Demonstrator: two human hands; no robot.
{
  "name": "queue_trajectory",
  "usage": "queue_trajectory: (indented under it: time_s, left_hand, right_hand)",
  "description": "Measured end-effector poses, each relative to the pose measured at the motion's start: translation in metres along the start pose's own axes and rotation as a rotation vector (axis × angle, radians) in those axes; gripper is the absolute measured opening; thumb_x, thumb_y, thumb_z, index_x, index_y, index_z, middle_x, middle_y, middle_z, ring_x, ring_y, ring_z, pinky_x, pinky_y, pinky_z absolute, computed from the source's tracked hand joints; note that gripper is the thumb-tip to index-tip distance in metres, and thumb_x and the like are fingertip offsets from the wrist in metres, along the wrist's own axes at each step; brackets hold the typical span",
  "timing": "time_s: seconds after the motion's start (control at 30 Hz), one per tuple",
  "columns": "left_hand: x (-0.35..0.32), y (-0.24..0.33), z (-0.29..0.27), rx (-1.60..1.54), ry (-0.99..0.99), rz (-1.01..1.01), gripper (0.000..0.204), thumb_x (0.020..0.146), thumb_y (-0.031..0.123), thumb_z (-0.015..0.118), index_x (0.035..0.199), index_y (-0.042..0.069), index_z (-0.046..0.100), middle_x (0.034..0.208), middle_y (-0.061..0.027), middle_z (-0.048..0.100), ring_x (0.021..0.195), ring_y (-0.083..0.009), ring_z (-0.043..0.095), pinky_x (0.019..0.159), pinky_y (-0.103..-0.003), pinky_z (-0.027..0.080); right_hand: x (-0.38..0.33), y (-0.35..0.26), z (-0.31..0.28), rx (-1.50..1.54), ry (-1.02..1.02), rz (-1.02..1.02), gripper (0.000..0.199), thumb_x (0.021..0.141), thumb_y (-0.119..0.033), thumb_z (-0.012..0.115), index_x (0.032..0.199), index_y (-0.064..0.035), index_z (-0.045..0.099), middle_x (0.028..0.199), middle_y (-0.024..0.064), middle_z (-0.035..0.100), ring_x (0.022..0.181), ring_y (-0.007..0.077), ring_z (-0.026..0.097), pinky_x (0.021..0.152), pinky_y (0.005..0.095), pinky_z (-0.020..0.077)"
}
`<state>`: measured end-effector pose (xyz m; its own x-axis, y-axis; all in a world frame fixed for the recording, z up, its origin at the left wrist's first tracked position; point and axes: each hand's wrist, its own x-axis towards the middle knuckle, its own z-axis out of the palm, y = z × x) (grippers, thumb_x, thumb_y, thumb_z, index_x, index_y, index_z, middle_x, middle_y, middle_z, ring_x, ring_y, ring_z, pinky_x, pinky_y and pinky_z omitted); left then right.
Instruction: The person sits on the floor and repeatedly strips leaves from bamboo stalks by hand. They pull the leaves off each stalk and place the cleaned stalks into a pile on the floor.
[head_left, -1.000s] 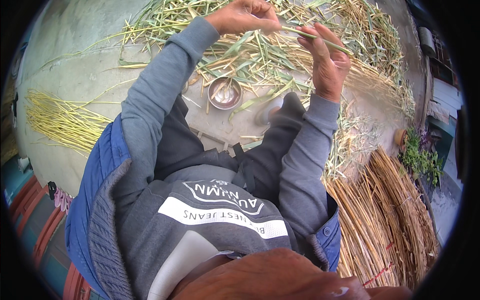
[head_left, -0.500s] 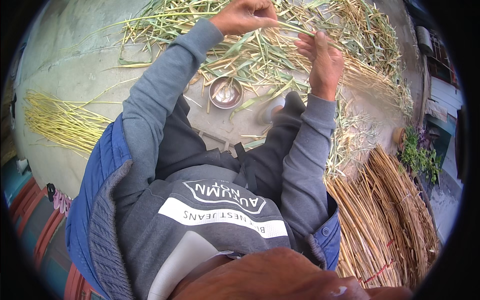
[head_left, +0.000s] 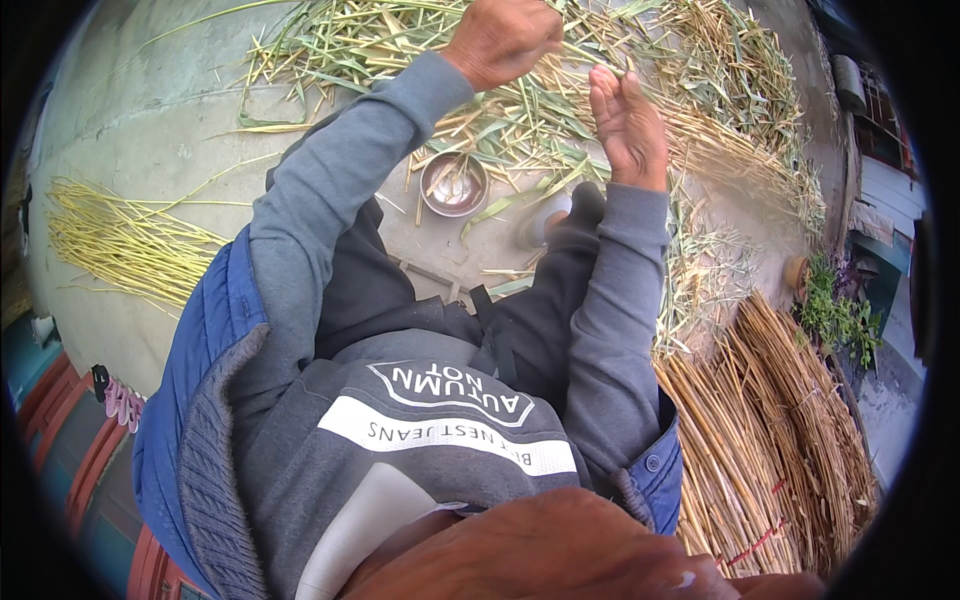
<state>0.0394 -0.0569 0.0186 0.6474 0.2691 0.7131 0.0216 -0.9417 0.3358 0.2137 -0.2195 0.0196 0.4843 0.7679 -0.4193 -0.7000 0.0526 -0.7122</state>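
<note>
My left hand [head_left: 508, 42] is closed in a fist round a long, thin green plant stalk [head_left: 582, 54], near the top of the view. What looks like the same stalk's long tail [head_left: 215, 14] arcs away at the upper left. Just to the right, my right hand [head_left: 632, 130] is turned palm up. Its fingers are fairly straight, and the thumb presses at the stalk's end beside the fingertips. Cut stalks and leaf strips [head_left: 350, 45] lie on the ground under both hands. A metal bowl [head_left: 455, 208] with bits of straw in it sits between my knees.
Thin yellow-green stalks [head_left: 125, 240] lie in a bundle at the left. Thick bundles of dry brown reeds [head_left: 765, 440] are at the lower right. A leafy potted plant [head_left: 835, 315] stands by the right wall. A pale rounded thing [head_left: 540, 222] shows beside my right knee.
My left hand has moved slightly right and down, and the stalk's tail has risen at the upper left. My right hand has shifted a little left, with its fingers straighter.
</note>
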Motion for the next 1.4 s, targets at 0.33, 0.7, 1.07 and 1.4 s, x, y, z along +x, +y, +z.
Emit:
queue_trajectory:
  time_s: [0.33, 0.7, 1.07, 1.4]
  left_hand:
    - [-0.008, 0.003, 0.01, 0.189, 0.023, 0.112, 0.01, 0.074, 0.015, 0.062, 0.074, 0.01, 0.053, 0.07, -0.0089, 0.052, 0.07, -0.0278, 0.057, 0.068, -0.042, 0.045]
    - [-0.022, -0.021, 0.004, 0.252, -0.061, 0.046, 0.011, 0.089, 0.024, 0.066, 0.087, 0.014, 0.061, 0.075, -0.0036, 0.06, 0.075, -0.0229, 0.062, 0.074, -0.039, 0.045]
    - [-0.023, -0.006, -0.038, 0.033, -0.059, 0.017, 0.018, 0.09, 0.029, 0.069, 0.091, 0.012, 0.063, 0.08, -0.0065, 0.062, 0.079, -0.0271, 0.062, 0.076, -0.041, 0.045]
    - [-0.038, 0.008, -0.066, -0.052, -0.055, -0.04, 0.02, 0.095, 0.035, 0.069, 0.094, 0.014, 0.07, 0.081, -0.0038, 0.068, 0.076, -0.0267, 0.064, 0.077, -0.04, 0.047]
  right_hand:
    - [0.024, 0.028, -0.006, -0.08, 0.213, -0.086, 0.029, 0.104, -0.021, 0.061, 0.099, 0.0074, 0.06, 0.092, 0.0216, 0.073, 0.072, 0.0252, 0.074, 0.058, 0.0306, 0.0636]
    - [-0.051, 0.011, 0.062, -0.786, 0.041, -0.836, 0.026, 0.102, -0.023, 0.064, 0.093, 0.0011, 0.062, 0.07, 0.011, 0.068, 0.056, 0.0125, 0.064, 0.052, 0.0251, 0.054]
    - [-0.081, 0.004, -0.023, -0.122, 0.363, -0.222, 0.041, 0.091, -0.025, 0.08, 0.109, 0.0058, 0.061, 0.1, 0.0183, 0.073, 0.078, 0.0217, 0.073, 0.063, 0.0284, 0.0625]
    - [-0.083, -0.052, -0.065, -0.148, 0.766, -0.51, 0.045, 0.098, -0.047, 0.064, 0.075, -0.012, 0.051, 0.064, 0.0007, 0.052, 0.05, 0.0093, 0.049, 0.043, 0.0212, 0.0453]
